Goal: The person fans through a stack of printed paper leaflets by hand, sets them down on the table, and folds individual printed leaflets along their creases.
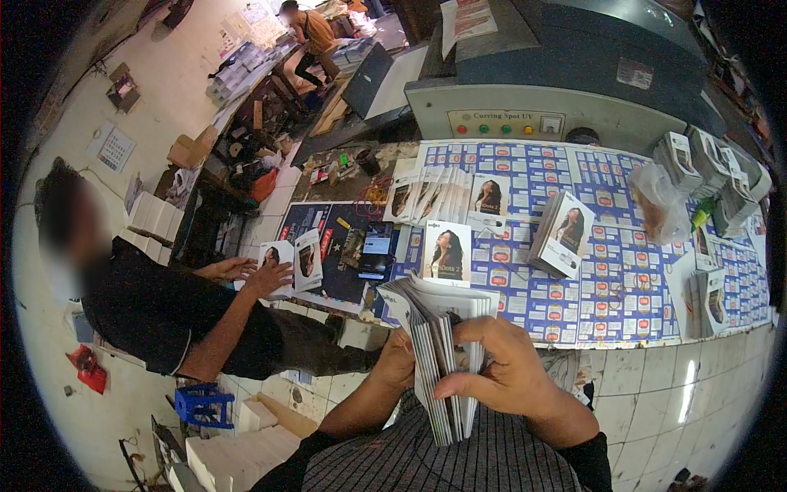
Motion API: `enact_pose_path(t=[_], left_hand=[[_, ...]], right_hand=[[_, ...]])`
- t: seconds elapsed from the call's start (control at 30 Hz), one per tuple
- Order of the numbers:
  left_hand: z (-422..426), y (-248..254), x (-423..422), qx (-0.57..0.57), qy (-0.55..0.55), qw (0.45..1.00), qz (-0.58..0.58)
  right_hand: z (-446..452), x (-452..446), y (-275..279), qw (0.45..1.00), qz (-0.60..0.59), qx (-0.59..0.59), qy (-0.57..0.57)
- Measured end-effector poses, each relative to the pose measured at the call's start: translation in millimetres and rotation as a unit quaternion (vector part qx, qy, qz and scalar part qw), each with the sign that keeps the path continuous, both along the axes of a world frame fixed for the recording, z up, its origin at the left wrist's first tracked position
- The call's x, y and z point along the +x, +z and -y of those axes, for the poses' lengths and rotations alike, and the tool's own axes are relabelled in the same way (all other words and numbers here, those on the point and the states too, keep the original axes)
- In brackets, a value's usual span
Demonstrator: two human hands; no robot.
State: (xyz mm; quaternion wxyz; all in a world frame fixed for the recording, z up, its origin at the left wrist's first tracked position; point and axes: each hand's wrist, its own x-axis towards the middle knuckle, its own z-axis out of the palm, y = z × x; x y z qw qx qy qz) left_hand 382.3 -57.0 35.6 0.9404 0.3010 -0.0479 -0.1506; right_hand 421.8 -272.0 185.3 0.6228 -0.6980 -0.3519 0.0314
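Note:
Upright in front of my chest is a thick stack of printed cards (434, 361), thin white pieces whose edges fan apart toward the top. My left hand (398, 358) is closed around its left side, the fingers partly hidden behind it. On the other side my right hand (502, 365) grips the stack, thumb on the near edges and fingers curled over the top. Just beyond it on the table lies a single printed card (446, 252) with a dark-haired portrait. A fanned row of similar cards (426, 193) and a neat pile of them (561, 235) lie farther back.
A co-worker (147, 303) on the left handles similar cards (307, 261) on a dark board. Behind the blue-printed table cover (607, 303) stands a machine (492, 115) with coloured buttons. A plastic bag (658, 203) and more piles (709, 299) are at right. A blue stool (203, 406) stands lower left.

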Motion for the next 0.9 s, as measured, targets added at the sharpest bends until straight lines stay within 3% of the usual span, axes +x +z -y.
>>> enact_pose_path(t=[0.37, 0.53, 0.73, 0.9], left_hand=[[6.9, 18.2, -0.6, 0.007, -0.004, 1.0, -0.005], [12.1, 31.8, 0.3, 0.099, 0.019, 0.994, -0.036], [8.9, 22.2, -1.3, 0.033, 0.006, 0.999, -0.003], [1.2, 7.9, 8.8, 0.088, 0.021, 0.995, -0.052]], right_hand=[[0.9, -1.1, 0.9, 1.0, 0.012, 0.0, -0.005], [1.0, -1.9, 2.9, 1.0, 0.004, 0.003, 0.0], [1.2, -2.9, 5.0, 1.0, 0.007, 0.003, -0.002], [1.7, -3.1, 4.3, 1.0, -0.006, -0.012, -0.003]])
